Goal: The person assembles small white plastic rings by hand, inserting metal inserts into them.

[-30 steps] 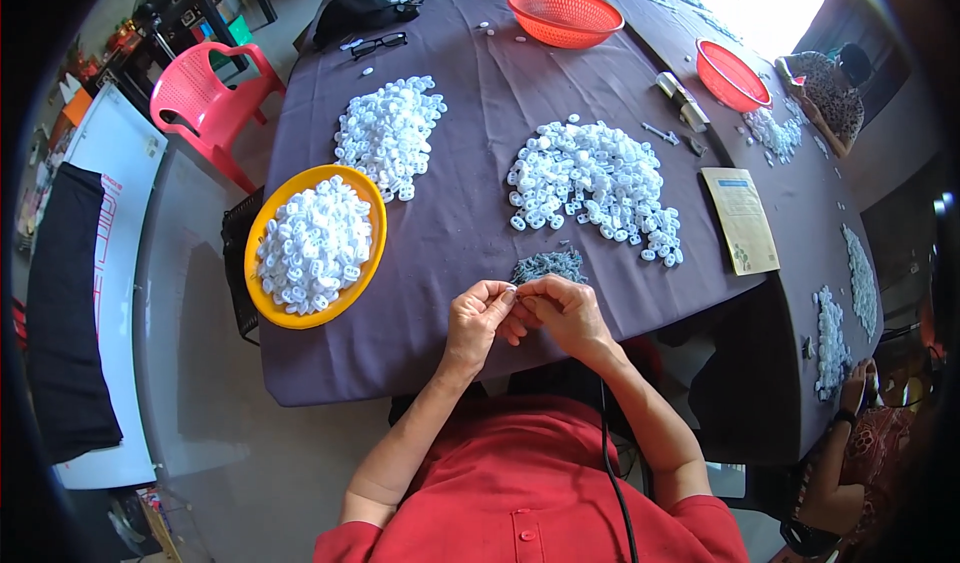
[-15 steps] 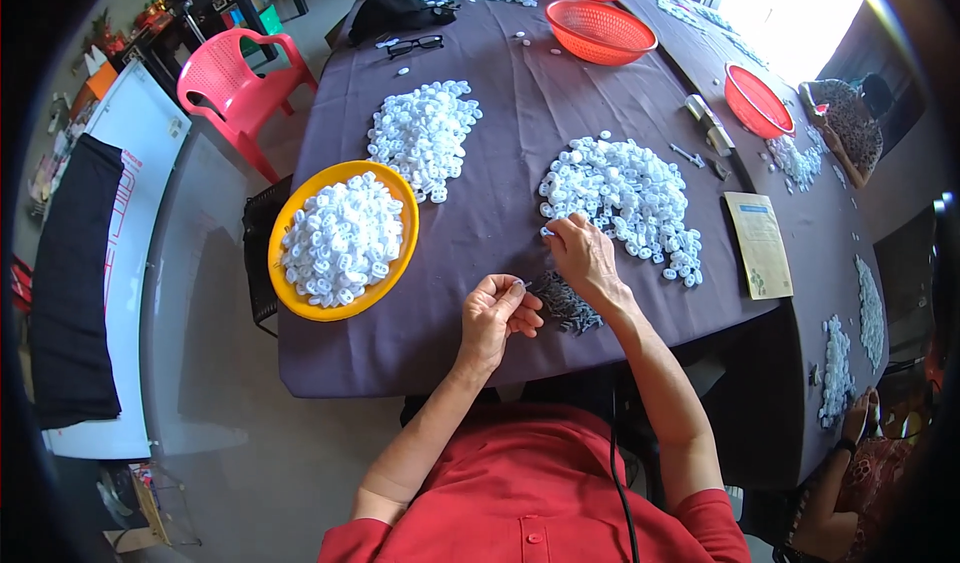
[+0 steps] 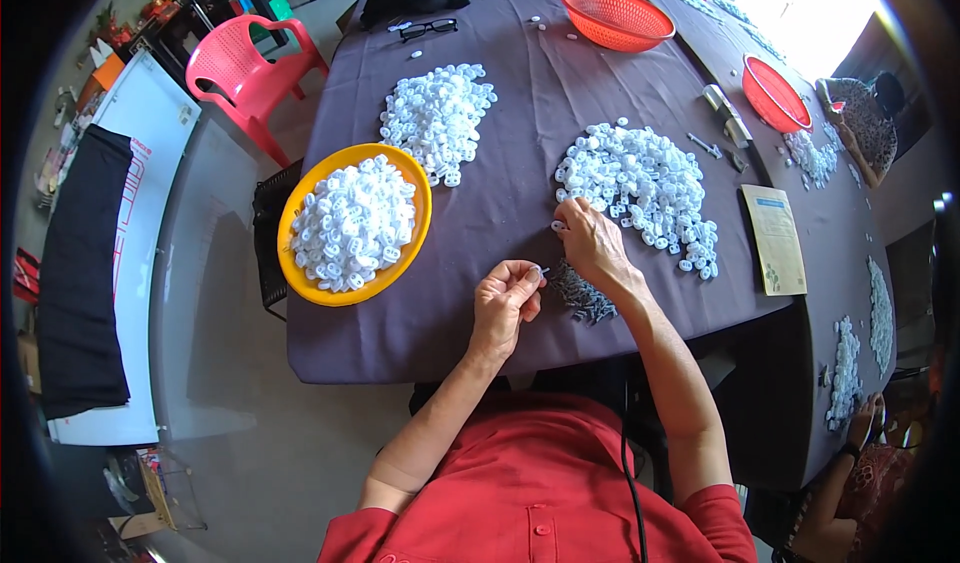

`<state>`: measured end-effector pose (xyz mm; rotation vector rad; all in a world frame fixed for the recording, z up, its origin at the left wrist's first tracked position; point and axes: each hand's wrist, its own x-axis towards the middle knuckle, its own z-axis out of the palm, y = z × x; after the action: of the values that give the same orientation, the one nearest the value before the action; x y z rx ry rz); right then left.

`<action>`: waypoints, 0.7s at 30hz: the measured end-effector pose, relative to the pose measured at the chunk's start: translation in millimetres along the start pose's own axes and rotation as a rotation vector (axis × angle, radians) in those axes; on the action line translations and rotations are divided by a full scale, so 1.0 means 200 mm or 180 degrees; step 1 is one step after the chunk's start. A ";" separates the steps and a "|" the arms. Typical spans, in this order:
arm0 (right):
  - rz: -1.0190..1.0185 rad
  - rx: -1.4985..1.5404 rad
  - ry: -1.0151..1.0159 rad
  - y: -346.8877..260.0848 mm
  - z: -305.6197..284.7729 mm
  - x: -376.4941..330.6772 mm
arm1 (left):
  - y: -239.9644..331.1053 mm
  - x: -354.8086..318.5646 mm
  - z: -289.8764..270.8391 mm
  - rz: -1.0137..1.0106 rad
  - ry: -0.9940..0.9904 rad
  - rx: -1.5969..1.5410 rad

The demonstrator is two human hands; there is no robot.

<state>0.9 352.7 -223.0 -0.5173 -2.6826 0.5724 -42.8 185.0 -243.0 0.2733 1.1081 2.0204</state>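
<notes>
My left hand [image 3: 506, 308] is closed above the near part of the table, thumb and forefinger pinching a small white plastic piece [image 3: 541, 272] with a dark pin-like tip beside it. To its right, my right hand [image 3: 594, 245] is closed too, and a white plastic piece [image 3: 559, 226] shows at its fingertips. Under the right wrist lies a heap of small grey screws or nails [image 3: 585, 301], partly hidden by the hand. Just beyond that hand spreads a pile of white oval plastic pieces [image 3: 640, 178], each with small holes.
A yellow plate [image 3: 425, 208] heaped with white pieces sits at the table's left edge, before another white pile [image 3: 437, 113]. Red baskets [image 3: 618, 18], eyeglasses [image 3: 430, 29] and a tan packet [image 3: 775, 240] lie farther off. Another person's hand [image 3: 865, 418] is at far right.
The view has shifted slightly, so the table appears higher and farther right. My left fingers have curled in more around the small piece. The right hand keeps its pinch.
</notes>
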 end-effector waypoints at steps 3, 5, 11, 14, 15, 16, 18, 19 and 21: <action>-0.0061 -0.0138 -0.0012 -0.02 0.00 0.01 | -0.01 0.00 -0.01 0.0030 0.0001 -0.0028; -0.0030 -0.0301 -0.0160 -0.03 0.00 0.01 | -0.02 -0.01 -0.01 0.0109 0.0081 -0.0083; -0.0073 -0.0195 0.0027 -0.01 -0.01 -0.01 | -0.03 -0.02 0.02 0.0082 0.0258 0.0017; 0.0019 0.1162 0.0679 0.00 -0.01 -0.05 | -0.02 -0.03 0.03 -0.0042 0.0350 -0.0045; 0.0819 0.2106 0.0310 -0.06 -0.06 -0.08 | -0.01 -0.03 0.03 -0.0040 0.0368 -0.0053; 0.0827 0.2107 0.0300 -0.08 -0.07 -0.12 | -0.01 -0.03 0.03 -0.0010 0.0372 -0.0041; 0.1340 0.3247 0.0052 -0.11 -0.08 -0.18 | 0.00 -0.03 0.04 -0.0001 0.0366 -0.0027; 0.1358 0.3316 -0.0027 -0.11 -0.07 -0.20 | 0.00 -0.03 0.04 0.0007 0.0368 0.0013; 0.1408 0.3563 0.0022 -0.14 -0.06 -0.24 | 0.00 -0.03 0.05 0.0003 0.0368 0.0055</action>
<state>39.6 312.9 -213.2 -0.7162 -1.7749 1.9570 -33.8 187.3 -235.8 0.1675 1.1972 2.0495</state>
